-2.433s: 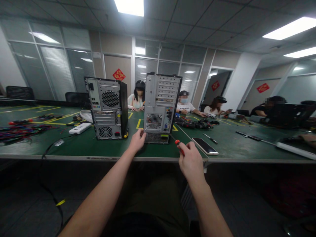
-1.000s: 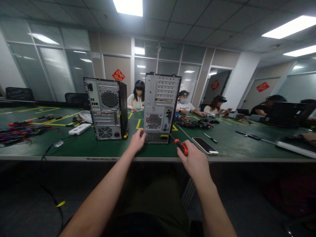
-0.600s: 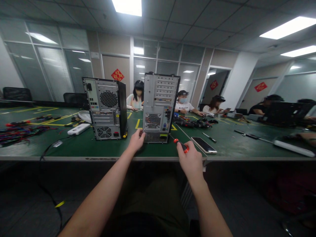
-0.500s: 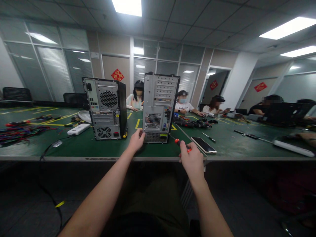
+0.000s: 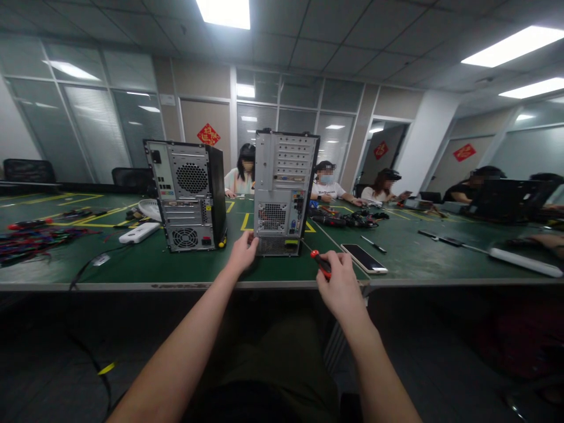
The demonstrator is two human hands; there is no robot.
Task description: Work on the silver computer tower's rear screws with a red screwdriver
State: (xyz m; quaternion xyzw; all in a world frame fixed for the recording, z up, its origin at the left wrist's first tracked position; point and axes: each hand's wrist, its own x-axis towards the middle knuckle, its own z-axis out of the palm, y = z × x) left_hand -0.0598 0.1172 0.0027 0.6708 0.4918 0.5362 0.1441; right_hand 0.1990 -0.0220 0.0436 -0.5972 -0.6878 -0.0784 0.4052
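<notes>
Right hand (image 5: 341, 279) first: fingers wrapped firmly round the red-and-black screwdriver (image 5: 322, 265), its rounded handle tilted, the thin metal shaft angling up and left to the lower right corner of the tall grey metal computer tower (image 5: 287, 188). Is the tip touching? Too fine to tell from here! Across to the left hand (image 5: 244, 252), laid against the tower's lower left edge, thumb side up; its far fingers are hidden, so whether it pinches or merely braces, I can't say.

And what a back panel that tower shows: bare sheet metal, a square grille, rows of slotted strips, coloured sockets. It stands upright near the front edge of the smooth green table (image 5: 282, 271). To its left, well apart, a broader black-and-silver computer tower (image 5: 187, 197), honeycomb mesh above, round fan grille below.

Right of the screwdriver, close to the front edge, a flat white-rimmed phone (image 5: 363, 258), glassy black face up, and just beyond it a slim pen-like rod (image 5: 373, 244). Farther back, a tangled heap of black cables (image 5: 350, 219). Over by the left edge, a loose spread of thin coloured wires (image 5: 35, 242).
</notes>
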